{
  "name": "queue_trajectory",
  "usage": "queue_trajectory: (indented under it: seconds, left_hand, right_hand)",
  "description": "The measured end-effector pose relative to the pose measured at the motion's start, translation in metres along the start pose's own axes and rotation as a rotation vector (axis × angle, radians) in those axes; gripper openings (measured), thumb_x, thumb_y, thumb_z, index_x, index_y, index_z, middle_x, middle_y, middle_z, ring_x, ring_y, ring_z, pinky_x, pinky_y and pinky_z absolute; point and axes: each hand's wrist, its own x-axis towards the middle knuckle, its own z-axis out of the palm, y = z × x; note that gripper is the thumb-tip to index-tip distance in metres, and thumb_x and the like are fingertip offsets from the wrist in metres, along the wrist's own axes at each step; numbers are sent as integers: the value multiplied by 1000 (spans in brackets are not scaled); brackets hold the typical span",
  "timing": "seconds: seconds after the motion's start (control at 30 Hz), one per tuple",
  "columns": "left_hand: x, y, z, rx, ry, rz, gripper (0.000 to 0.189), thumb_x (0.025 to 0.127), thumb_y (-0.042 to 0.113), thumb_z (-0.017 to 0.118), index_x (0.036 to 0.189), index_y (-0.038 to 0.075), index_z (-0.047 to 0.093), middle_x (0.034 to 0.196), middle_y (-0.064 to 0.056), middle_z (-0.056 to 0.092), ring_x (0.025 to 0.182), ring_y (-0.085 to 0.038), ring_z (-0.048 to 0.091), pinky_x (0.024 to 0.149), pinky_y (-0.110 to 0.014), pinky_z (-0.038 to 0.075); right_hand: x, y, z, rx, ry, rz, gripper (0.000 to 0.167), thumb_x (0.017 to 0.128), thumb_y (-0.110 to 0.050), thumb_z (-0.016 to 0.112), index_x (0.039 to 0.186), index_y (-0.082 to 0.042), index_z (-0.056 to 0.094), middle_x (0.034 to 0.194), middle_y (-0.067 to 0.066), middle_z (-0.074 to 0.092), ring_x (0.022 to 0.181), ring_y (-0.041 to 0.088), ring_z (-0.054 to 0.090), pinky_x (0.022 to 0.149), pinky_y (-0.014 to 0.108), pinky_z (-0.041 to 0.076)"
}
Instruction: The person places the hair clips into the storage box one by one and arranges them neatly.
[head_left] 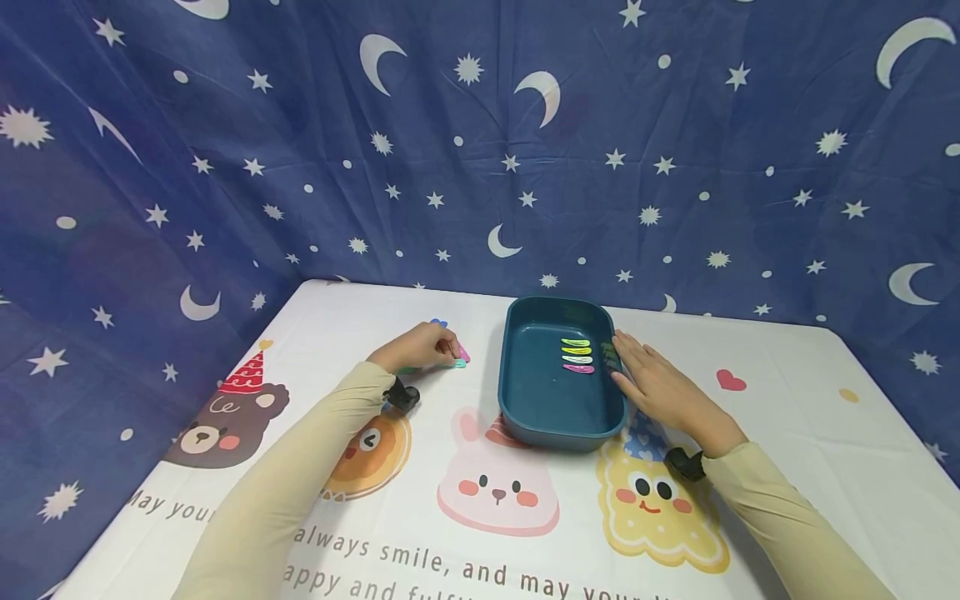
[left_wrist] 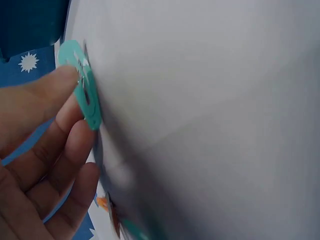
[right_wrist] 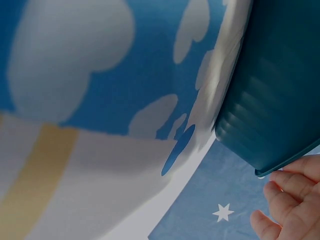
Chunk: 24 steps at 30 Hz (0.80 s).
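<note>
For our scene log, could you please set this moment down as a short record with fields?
left hand: pinches a teal hair clip
right hand: touches the dark-blue bin
bin contents: green clip, yellow clip, white clip, pink clip, far to near
near left hand: another pink clip
surface: white printed cloth
backdrop: blue, moons and stars

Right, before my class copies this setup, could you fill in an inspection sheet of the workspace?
Surface: white printed tablecloth.
Job's things: blue-green tray holding four hair clips in a column, yellow-green, yellow, white and pink from far to near; outside it, to its left, a pink clip, plus a blue item and a green one, both mostly hidden.
Clutter: nothing seen.
Grips: left grip pinches a teal clip; right grip touches the tray's right edge.
Cables: nothing seen.
Surroundings: patterned dark blue backdrop.
</note>
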Motion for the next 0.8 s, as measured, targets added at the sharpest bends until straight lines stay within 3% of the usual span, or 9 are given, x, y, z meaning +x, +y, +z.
queue_trajectory:
  seconds: [0.2, 0.5, 0.8]
  left_hand:
    - [-2, 0, -3, 10, -52, 6, 18, 76, 3, 75, 92, 5, 68, 81, -4, 65, 74, -8, 57, 72, -21, 49]
    - [-6, -1, -3, 34, -72, 11, 20, 78, 2, 73, 97, 3, 67, 83, -5, 65, 76, -10, 57, 74, -22, 49]
    - [-11, -4, -7, 63, -53, 31, 24, 74, -2, 74, 97, 5, 69, 82, -4, 65, 75, -11, 56, 70, -23, 47]
  right_hand:
    - [0, 0, 0, 5, -4, 3, 62, 98, -26, 46, 144, 9, 24, 151, 26, 25, 140, 40, 25, 112, 56, 21]
    - [-1, -1, -1, 3, -2, -1, 62, 98, -25, 46, 144, 9, 24, 151, 26, 25, 140, 40, 25, 111, 57, 22]
    - [0, 0, 0, 9, -22, 17, 64, 98, -27, 46, 145, 8, 21, 153, 24, 23, 141, 39, 23, 112, 56, 20]
